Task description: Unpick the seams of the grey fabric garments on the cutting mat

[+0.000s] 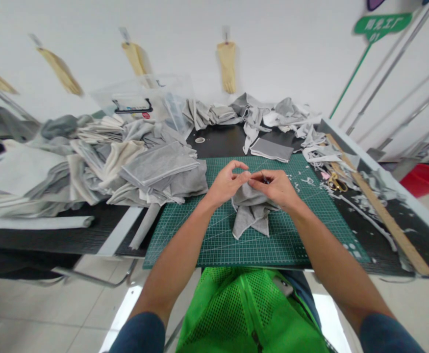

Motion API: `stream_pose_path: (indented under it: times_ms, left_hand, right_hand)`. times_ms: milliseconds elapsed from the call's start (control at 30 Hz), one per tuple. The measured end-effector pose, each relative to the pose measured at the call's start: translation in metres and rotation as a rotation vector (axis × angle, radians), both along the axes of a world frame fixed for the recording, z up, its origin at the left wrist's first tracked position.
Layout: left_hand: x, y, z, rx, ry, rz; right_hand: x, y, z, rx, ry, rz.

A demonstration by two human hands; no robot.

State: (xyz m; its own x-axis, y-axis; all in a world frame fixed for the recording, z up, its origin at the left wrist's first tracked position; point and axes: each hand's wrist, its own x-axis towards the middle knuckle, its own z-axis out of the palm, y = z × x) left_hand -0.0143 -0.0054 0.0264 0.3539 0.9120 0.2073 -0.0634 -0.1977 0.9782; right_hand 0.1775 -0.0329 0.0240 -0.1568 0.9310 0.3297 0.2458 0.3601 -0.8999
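Over the green cutting mat [185, 235], both hands meet at the top edge of a piece of grey cloth [251, 218]. My left hand [229, 184] pinches that edge between thumb and fingertip. Close beside it, my right hand [278, 189] is closed on the cloth from the other side. A small dark metal tool [265, 179] shows among the right fingers; its kind is too small to make out. The lower part of the cloth hangs in loose folds onto the mat, with pointed corners toward me.
Piled grey and cream cloths [155, 166] cover the left side. A folded grey cloth [272, 149] lies behind the mat. At right are gold-handled scissors [336, 183], fabric scraps and a long wooden ruler [383, 211]. A clear plastic box [173, 110] stands at the back.
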Motion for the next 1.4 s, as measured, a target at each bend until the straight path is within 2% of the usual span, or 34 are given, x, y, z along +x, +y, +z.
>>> stream_pose_path:
  times_ms: [100, 167, 233, 300, 367, 433, 733, 900, 1000, 1100, 1233, 1333, 1400]
  left_hand:
    - [-0.003, -0.002, 0.002, -0.020, 0.055, -0.119]
    - [-0.003, -0.001, 0.001, -0.041, 0.067, -0.151]
    - [-0.004, 0.002, -0.001, -0.062, 0.045, -0.124]
    - [-0.004, 0.007, -0.004, -0.071, 0.016, -0.035]
    - [-0.004, 0.012, -0.006, -0.068, -0.018, 0.056]
    - [-0.004, 0.015, -0.006, -0.063, -0.049, 0.093]
    - [0.001, 0.008, -0.004, 0.061, -0.015, 0.117]
    - [0.003, 0.006, -0.007, 0.056, -0.028, 0.110]
    - [0.002, 0.008, -0.008, 0.042, -0.037, 0.107]
    - [0.001, 0.009, -0.008, 0.032, -0.032, 0.116]
    - [0.000, 0.010, -0.008, 0.026, -0.035, 0.111]
    - [0.000, 0.010, -0.008, 0.032, -0.031, 0.098]
    - [0.000, 0.010, -0.008, 0.042, -0.027, 0.090]
  right_hand:
    - [0.000, 0.004, -0.005, 0.008, 0.026, -0.054]
    - [0.000, 0.006, -0.008, 0.017, 0.039, -0.098]
    - [0.001, 0.009, -0.011, 0.028, 0.050, -0.145]
    - [0.002, 0.010, -0.012, 0.036, 0.063, -0.185]
    - [0.004, 0.010, -0.012, 0.022, 0.079, -0.193]
    - [0.004, 0.008, -0.011, -0.017, 0.089, -0.176]
    - [0.001, -0.002, 0.001, -0.078, 0.140, 0.012]
    - [-0.002, 0.002, -0.005, -0.142, 0.255, -0.050]
    - [0.000, 0.005, -0.007, -0.082, 0.299, -0.083]
    - [0.002, 0.007, -0.006, -0.031, 0.299, -0.105]
    - [0.002, 0.008, -0.006, -0.063, 0.284, -0.176]
    - [0.001, 0.008, -0.006, -0.065, 0.215, -0.243]
    - [-0.001, 0.007, -0.006, -0.021, 0.165, -0.227]
